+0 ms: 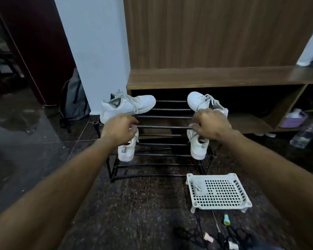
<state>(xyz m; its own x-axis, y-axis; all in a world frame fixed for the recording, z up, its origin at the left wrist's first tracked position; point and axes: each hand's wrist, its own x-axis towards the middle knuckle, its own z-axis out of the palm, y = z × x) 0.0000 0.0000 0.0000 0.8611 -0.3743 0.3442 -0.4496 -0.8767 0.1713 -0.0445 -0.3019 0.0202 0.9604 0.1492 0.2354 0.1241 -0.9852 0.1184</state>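
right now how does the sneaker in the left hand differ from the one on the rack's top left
The held sneaker hangs on end from the left hand; the top-left sneaker lies level on the rack, toe pointing right. The held sneaker is lower, the top-left sneaker on the top tier. Both are white, laced.

Shoe rack (pixel 163 127): thin black metal tubes, smooth, with a faint sheen. Lower left sneaker (pixel 126 152) and lower right sneaker (pixel 199 150): white, smooth leather-like uppers, matt (the laces are grey woven cloth). Tray (pixel 215 175): white perforated plastic, matt. Cabinet (pixel 206 78): brown wood-grain panels with a satin finish. Floor (pixel 134 204): dark speckled stone, polished, glossy where light falls. Bottle (pixel 304 134): clear plastic. Backpack (pixel 74 100): grey cloth, dull.
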